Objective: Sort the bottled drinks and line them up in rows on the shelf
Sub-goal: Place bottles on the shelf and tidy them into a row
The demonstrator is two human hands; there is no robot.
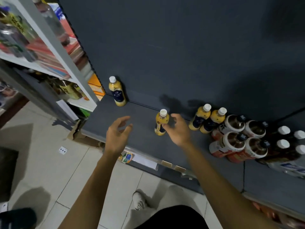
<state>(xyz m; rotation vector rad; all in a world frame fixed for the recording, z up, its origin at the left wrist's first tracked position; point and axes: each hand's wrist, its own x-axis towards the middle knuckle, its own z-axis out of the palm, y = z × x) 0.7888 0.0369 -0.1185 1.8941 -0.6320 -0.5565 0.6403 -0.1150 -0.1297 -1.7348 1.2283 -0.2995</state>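
Right hand (179, 129) loosely pinches a yellow bottle (161, 122) mid-frame on the shelf (143, 129), probably to line it up; left hand (118, 133) hovers open, empty.

**Matt shelf, glossy bottles**

The dark grey shelf (143, 116) and its back panel (181, 47) look matt and smooth, like painted metal. The yellow drink bottles (161, 123) are clear glossy plastic with smooth white plastic caps (163, 112) and dark labels. The brown-topped bottles (234, 124) shine, wrapped in glossy printed film. The floor tiles (49, 162) are pale and smooth with a dull sheen.
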